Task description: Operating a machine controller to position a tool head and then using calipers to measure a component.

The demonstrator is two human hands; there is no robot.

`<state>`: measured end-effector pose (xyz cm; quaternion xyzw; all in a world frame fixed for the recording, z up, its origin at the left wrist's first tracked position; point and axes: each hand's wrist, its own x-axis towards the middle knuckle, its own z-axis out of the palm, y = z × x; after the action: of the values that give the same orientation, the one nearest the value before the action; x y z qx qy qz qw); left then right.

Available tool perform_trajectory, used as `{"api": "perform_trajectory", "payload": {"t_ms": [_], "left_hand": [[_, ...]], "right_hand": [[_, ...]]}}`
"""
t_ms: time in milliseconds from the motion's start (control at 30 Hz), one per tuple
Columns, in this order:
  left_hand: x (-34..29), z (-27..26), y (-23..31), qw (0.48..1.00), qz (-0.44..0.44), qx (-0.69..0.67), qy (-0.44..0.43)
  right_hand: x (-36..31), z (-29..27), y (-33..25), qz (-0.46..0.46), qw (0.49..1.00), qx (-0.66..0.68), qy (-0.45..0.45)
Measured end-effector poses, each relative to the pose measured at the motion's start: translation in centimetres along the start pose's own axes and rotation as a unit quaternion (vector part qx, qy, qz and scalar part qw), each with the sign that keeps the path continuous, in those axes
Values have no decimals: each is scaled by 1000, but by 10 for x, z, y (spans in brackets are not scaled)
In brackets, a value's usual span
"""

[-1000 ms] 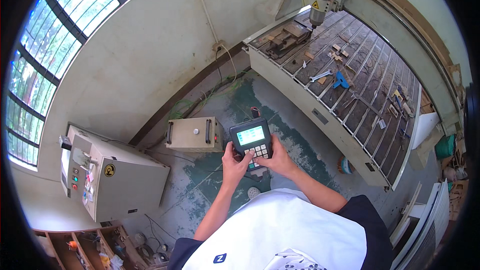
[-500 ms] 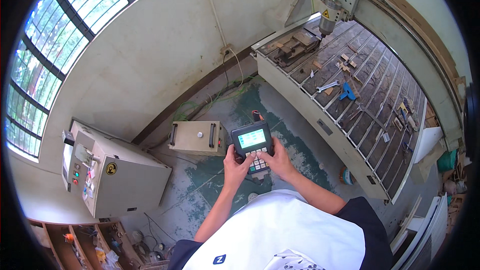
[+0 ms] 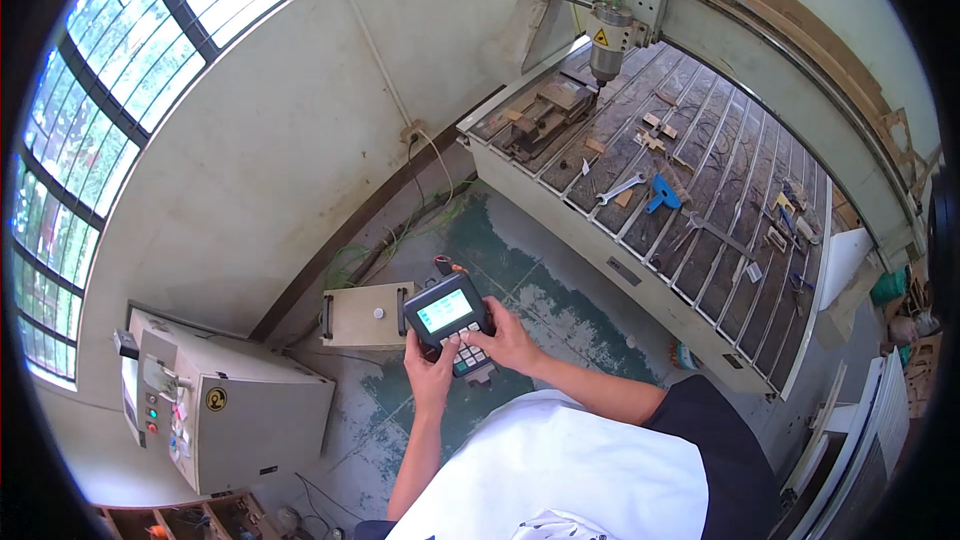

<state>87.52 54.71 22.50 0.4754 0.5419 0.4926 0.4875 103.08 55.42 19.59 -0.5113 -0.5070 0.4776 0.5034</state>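
A black handheld controller (image 3: pixel 445 313) with a lit screen and a keypad sits between my two hands, above the floor. My left hand (image 3: pixel 430 372) grips its left side, the thumb over the keys. Around the right side closes my right hand (image 3: pixel 510 340), its thumb also on the keypad. Whether a key is pressed down I cannot tell. Beyond it, a milling machine's spindle (image 3: pixel 607 45) hangs over the slotted bed (image 3: pixel 700 170), its tip close to a vise (image 3: pixel 545 120). A wrench (image 3: pixel 621 188) and a blue scraper (image 3: pixel 663 194) lie on the bed.
Behind the controller a beige metal box (image 3: pixel 350 316) with black handles stands on the worn green floor. A control cabinet (image 3: pixel 265 430) with buttons is at the left, near a barred window (image 3: pixel 130 110). Cables (image 3: pixel 385 250) run along the wall. Shelving (image 3: pixel 200 517) shows lower left.
The view has swung, so the machine, box and cabinet sit further left in it. The controller has moved left and tilted; both hands keep holding it.
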Motion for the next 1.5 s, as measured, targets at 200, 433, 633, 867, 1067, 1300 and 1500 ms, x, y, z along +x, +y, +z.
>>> {"api": "perform_trajectory", "payload": {"t_ms": [200, 433, 633, 867, 1067, 1300, 1500], "left_hand": [[13, 3, -3, 999, 1, -18, 33], [9, -17, -3, 992, 3, -36, 120], [-18, -97, 6, 961, 30, -13, 273], [-39, -241, 19, 931, 55, 79, 353], [-49, -407, 37, 889, 95, 174, 412], [-10, -566, 72, 859, 176, 230, 423], [49, -675, 89, 839, 200, 247, 442]], "right_hand": [[21, 0, -6, -10, 999, 19, -25], [42, 28, -11, -3, 995, -7, -102], [45, 113, -41, -26, 957, 21, -288], [44, 255, -54, 14, 876, 63, -477], [38, 426, -71, 8, 846, 78, -528], [72, 594, -117, -124, 848, 101, -505], [129, 722, -134, -144, 843, 76, -512]]}}
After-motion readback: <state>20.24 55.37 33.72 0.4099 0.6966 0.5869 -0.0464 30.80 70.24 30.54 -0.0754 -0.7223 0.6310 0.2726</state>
